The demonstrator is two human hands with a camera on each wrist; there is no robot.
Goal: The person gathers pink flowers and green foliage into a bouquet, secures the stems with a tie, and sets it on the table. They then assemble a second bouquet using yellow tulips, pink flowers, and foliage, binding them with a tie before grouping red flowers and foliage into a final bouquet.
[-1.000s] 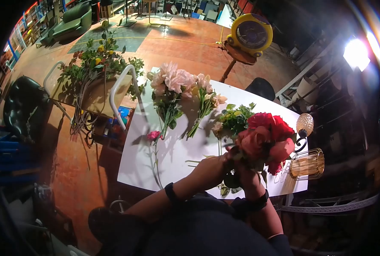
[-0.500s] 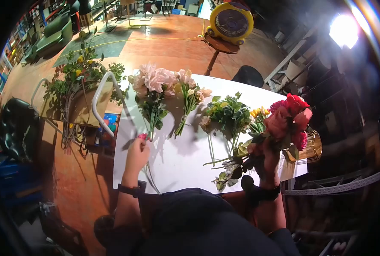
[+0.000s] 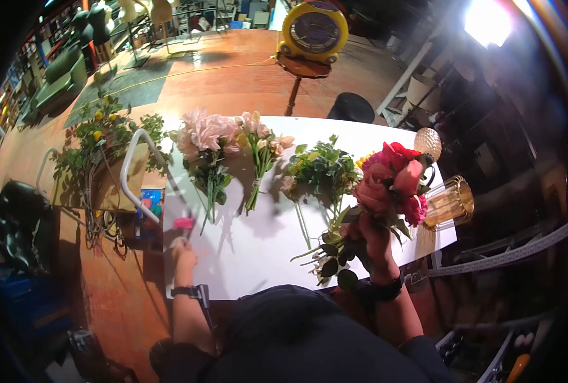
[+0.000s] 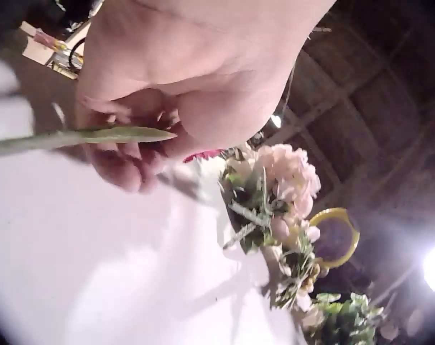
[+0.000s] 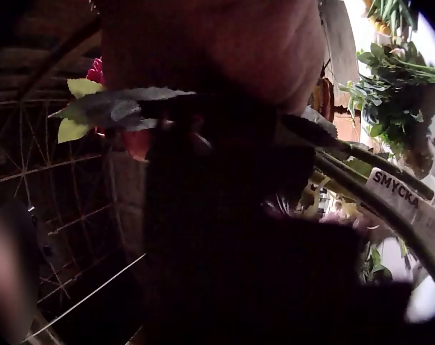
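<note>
In the head view my left hand (image 3: 185, 260) is at the table's left side, holding a single bright pink flower (image 3: 183, 223) upright by its stem. The left wrist view has that green stem (image 4: 52, 142) crossing the palm under curled fingers. My right hand (image 3: 378, 246) grips a bouquet of red and pink roses (image 3: 386, 185) by its stems over the table's right part. Leafy stems (image 3: 328, 255) stick out below that hand to the left. A white tag printed SMYCKA (image 5: 397, 192) hangs on the stems in the right wrist view, where deep shadow hides most of the fingers.
On the white table (image 3: 252, 255) lie a pale pink bunch (image 3: 207, 134), a smaller peach bunch (image 3: 258, 143) and greenery (image 3: 322, 169). A gold wire holder (image 3: 450, 203) and a beaded globe (image 3: 428, 144) stand at the right edge. A metal rail (image 3: 127, 172) rises at the left.
My left hand left the bouquet, went to the table's left side and picked up the pink flower lying there. My right hand kept the bouquet. The head view has turned rightward.
</note>
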